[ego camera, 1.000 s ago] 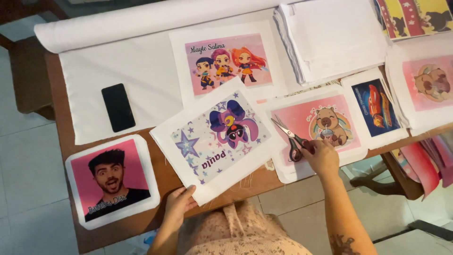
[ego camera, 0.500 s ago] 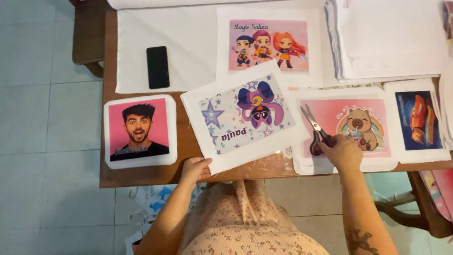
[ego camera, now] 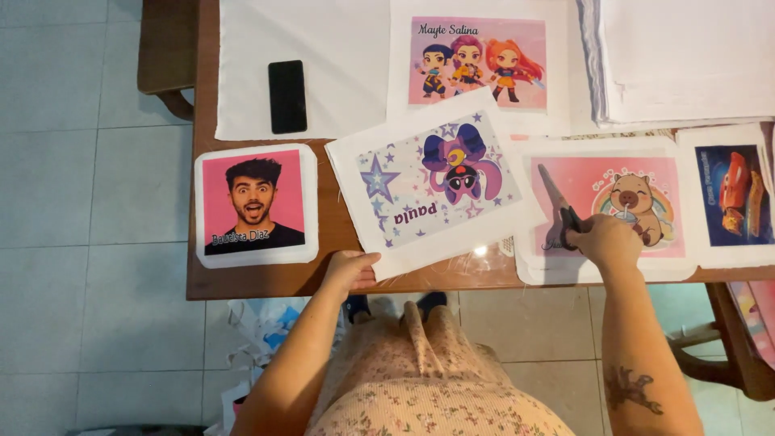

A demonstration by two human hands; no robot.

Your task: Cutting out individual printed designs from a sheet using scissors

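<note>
Fingers (ego camera: 365, 260) of the left hand (ego camera: 351, 269) pinch the near corner of a white fabric print with a purple cartoon figure (ego camera: 432, 179), which lies tilted on the brown surface (ego camera: 266, 281). Closed around the handles of scissors (ego camera: 559, 202), the right hand (ego camera: 607, 241) rests on a pink print of a pig (ego camera: 613, 202), hiding the handles. Other prints at the right edge are cut off.

Both forearms reach forward; left hand (ego camera: 349, 268) pinches with curled fingers, right hand (ego camera: 605, 241) closed in a fist-like grip.
</note>
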